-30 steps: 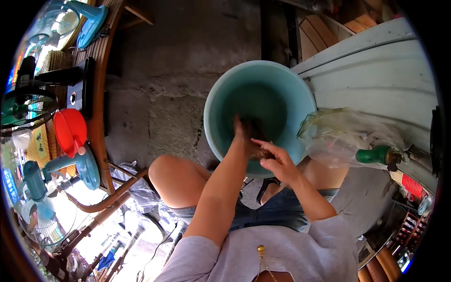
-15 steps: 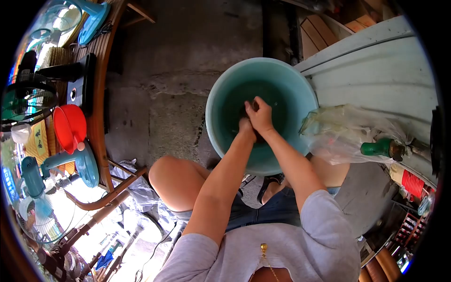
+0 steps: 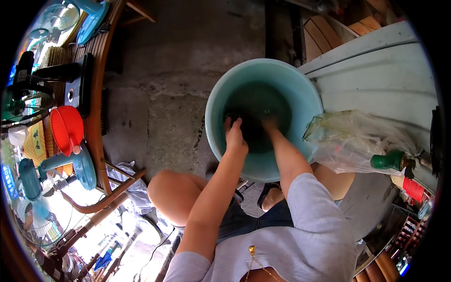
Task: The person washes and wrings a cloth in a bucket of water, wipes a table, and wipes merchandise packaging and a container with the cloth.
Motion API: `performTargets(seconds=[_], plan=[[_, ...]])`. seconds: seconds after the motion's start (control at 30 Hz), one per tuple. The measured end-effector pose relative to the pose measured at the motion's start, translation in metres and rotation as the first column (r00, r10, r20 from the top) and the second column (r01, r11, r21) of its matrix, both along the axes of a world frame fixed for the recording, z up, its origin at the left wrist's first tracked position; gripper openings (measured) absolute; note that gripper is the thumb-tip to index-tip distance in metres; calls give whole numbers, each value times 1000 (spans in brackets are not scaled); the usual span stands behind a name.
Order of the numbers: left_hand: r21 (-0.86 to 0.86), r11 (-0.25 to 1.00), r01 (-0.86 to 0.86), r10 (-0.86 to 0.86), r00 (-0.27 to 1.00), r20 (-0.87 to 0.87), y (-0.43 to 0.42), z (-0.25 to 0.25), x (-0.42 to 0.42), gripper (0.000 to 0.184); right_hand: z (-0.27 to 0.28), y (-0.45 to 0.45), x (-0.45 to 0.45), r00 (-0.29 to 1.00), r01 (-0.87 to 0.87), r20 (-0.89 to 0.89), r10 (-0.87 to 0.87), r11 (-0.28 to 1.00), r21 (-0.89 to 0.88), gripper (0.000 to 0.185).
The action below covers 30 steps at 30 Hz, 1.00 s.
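A large light-blue plastic tub [image 3: 217, 89] stands on the floor between my knees, with dark water in its bottom. Both of my hands reach down into it. My left hand [image 3: 236, 136] is at the left side of the water, fingers curled against a dark, wet-looking mass [image 3: 251, 127] whose kind I cannot make out. Right of that mass, my right hand [image 3: 269, 123] is low at the water. Its fingers are smeared by motion and partly under the surface.
Right of the tub are a pale panel [image 3: 371, 75] and a clear plastic bag [image 3: 347, 141] near a green bottle-like object [image 3: 387, 161]. On the left, a wooden bench [image 3: 101, 94] holds a red plastic scoop-shaped piece [image 3: 67, 128] and several fans [image 3: 84, 169].
My hands were together over the middle of the tub and have parted. The left has moved left and slightly down; the right has gone lower into the water.
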<state>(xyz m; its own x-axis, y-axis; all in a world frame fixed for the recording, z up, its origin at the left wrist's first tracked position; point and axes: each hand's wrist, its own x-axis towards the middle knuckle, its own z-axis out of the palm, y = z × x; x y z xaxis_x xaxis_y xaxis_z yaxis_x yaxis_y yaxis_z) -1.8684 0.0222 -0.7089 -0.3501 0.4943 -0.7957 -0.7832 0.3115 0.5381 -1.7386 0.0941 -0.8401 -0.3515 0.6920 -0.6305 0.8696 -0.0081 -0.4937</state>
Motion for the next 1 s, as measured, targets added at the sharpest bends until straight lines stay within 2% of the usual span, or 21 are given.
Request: performTargets(seconds=[0.03,0.07,0.1,0.17,0.2,0.27,0.3,0.33,0.4,0.43,0.47,0.53,0.6,0.67,0.73,0.8,0.83,0.87,0.9,0.93,1.0], plan=[[-79,997,6,0,998,66,-3,2,3,70,25,3,-2,952,306,30,-305,951,-47,36],[-159,987,15,6,991,131,-5,2,5,69,37,3,-4,813,582,74,-578,808,-86,31],[-160,987,14,7,991,130,-6,-3,10,69,37,1,-7,814,581,73,-577,809,-87,31],[-216,975,46,38,929,367,-7,-14,17,66,44,-2,-16,891,405,-173,-419,907,-110,27],[-213,976,45,37,930,365,-7,-8,16,66,69,-4,-21,923,294,-234,-307,952,-88,26],[-128,991,38,53,768,639,-2,8,15,60,137,-14,-16,935,113,-345,-87,992,58,24],[14,989,-148,78,596,799,-4,-2,19,63,164,-22,-10,922,47,-386,25,984,175,24],[26,988,-152,71,596,800,-3,-5,19,63,194,-30,-4,907,26,-420,42,987,155,22],[105,988,-110,8,726,688,-1,-6,18,61,229,-48,9,870,14,-479,115,966,258,17],[-69,997,-44,79,729,680,3,14,14,51,248,-55,13,847,-27,-493,197,943,331,16],[-64,997,-49,80,731,678,1,8,13,51,264,-57,16,819,-66,-501,280,913,403,17],[-47,999,3,33,662,748,-6,-19,11,39,293,-59,17,786,-74,-541,298,915,395,17],[-69,997,-42,79,674,734,-9,-15,13,30,312,-57,16,755,-83,-578,310,919,385,17],[173,984,43,-151,715,682,-16,-9,18,27,323,-51,13,704,47,-687,181,953,300,14],[254,966,40,-212,683,699,-22,-4,21,31,320,-31,14,703,69,-689,176,947,312,14],[72,987,146,-156,713,684,-22,39,18,39,301,-10,13,555,408,-808,-199,911,56,10],[160,968,192,-250,705,663,-29,35,17,53,288,2,12,424,481,-827,-371,865,-141,8],[161,969,190,-249,705,664,-34,41,14,53,270,13,11,277,526,-804,-526,783,-331,11],[251,951,179,-305,669,678,-38,51,10,58,244,20,13,281,524,-803,-525,786,-329,11],[337,927,162,-360,632,686,-40,60,8,64,212,24,16,278,518,-735,-619,741,-428,12],[382,915,128,-377,609,698,-40,76,6,65,166,17,16,279,514,-650,-707,681,-521,14]])
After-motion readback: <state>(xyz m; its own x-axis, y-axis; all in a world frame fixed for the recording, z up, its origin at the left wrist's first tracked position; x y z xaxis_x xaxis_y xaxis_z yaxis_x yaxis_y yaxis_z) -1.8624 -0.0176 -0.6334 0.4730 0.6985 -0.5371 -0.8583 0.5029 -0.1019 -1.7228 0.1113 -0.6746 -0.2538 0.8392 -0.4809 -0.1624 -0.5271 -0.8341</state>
